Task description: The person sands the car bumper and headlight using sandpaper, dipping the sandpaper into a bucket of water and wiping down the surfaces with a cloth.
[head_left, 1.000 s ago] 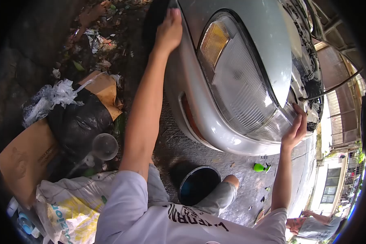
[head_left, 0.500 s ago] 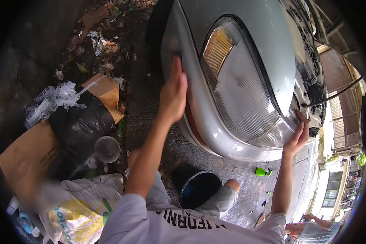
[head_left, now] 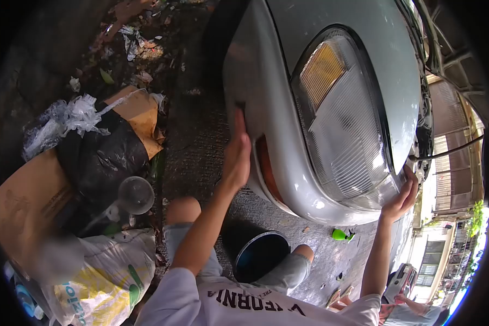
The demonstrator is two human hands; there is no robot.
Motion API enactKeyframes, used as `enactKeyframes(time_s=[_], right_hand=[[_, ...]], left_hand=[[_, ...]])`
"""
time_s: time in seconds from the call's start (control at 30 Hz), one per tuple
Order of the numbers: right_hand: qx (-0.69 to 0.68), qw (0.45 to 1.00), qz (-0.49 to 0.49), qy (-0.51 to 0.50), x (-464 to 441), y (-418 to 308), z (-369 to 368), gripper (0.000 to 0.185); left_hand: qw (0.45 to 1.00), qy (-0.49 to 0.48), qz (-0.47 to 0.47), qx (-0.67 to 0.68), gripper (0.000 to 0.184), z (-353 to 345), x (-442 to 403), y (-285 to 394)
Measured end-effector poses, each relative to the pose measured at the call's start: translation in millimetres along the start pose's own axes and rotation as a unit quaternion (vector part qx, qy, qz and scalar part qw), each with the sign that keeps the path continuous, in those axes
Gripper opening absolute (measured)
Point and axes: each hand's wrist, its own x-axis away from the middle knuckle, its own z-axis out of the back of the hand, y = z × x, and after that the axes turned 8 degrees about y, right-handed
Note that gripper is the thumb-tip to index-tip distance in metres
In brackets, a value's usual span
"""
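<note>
On the left, beside a black bag (head_left: 106, 160) on the ground, your left hand (head_left: 237, 163) lies along the silver bumper (head_left: 299, 179), near its orange lamp (head_left: 268, 168). Its fingers are extended, close together; a small dark patch shows at their tips — whether they hold it, you cannot tell. At the centre, the bumper curves below the big clear headlight (head_left: 345, 127), above a dark bucket (head_left: 262, 233). To the right, your right hand (head_left: 402, 198) is open, its fingers bent over the headlight's lower corner. For good control, keep the left fingers flat and their pressure even — the right hand seems a useful brace. Compared with the first frame, your left hand has moved down from the bumper's far end; your right remains at the corner.
</note>
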Motion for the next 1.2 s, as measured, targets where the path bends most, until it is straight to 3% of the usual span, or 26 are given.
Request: enactKeyframes(time_s=[0.13, 0.23, 0.3, 0.43, 0.57, 0.67, 0.73, 0.83, 0.9, 1.0, 1.1, 1.2], right_hand=[[0.026, 1.0, 0.001, 0.003, -0.3, -11.8, -0.8, 0.044], [0.025, 1.0, 0.004, 0.005, -0.1, -13.7, -2.1, 0.043], [0.021, 1.0, 0.008, 0.0, 0.5, -11.0, 0.7, 0.043], [0.01, 1.0, -0.005, -0.002, 1.4, -9.4, -1.2, 0.042], [0.027, 0.999, 0.026, -0.017, 0.2, -5.2, 4.5, 0.041], [0.014, 1.0, 0.014, -0.01, -0.7, -3.6, 2.0, 0.04], [0.009, 1.0, 0.012, -0.005, 0.0, -5.8, 1.2, 0.04], [0.021, 1.0, 0.015, -0.003, -0.8, -1.4, 3.6, 0.038], [0.003, 1.0, 0.021, -0.009, -1.2, 3.4, 3.9, 0.038], [0.002, 1.0, 0.01, -0.001, 3.9, -0.2, 4.3, 0.037], [0.03, 0.999, 0.039, 0.0, -1.2, 3.9, 6.0, 0.037], [-0.021, 0.999, -0.014, 0.021, 2.1, 4.4, 2.2, 0.039]], left_hand=[[0.995, -0.037, 0.085, 0.032, 0.082, 5.7, -124.1, -16.9], [0.998, -0.014, 0.06, -0.014, 0.081, 5.8, -93.7, -32.2], [0.996, -0.013, 0.088, -0.011, 0.082, 8.1, -27.3, -15.3], [0.996, 0.073, 0.043, -0.021, 0.084, -9.3, 26.3, -14.5], [0.994, 0.008, 0.093, 0.055, 0.086, 0.7, -132.0, -47.7], [0.987, -0.016, 0.157, -0.002, 0.087, 5.4, -78.7, -38.5], [0.997, 0.024, 0.075, -0.017, 0.089, -0.3, 12.7, -21.6], [0.996, 0.046, 0.079, -0.008, 0.087, -12.4, 59.7, -27.4], [0.992, 0.015, 0.126, 0.012, 0.087, -8.2, 2.4, -50.7], [0.933, -0.12, 0.327, 0.085, 0.085, 21.5, -120.9, -86.0], [0.97, -0.008, 0.239, 0.037, 0.083, 8.2, -83.8, -83.5], [0.979, 0.03, 0.202, 0.011, 0.081, 10.1, -84.6, -67.9]])
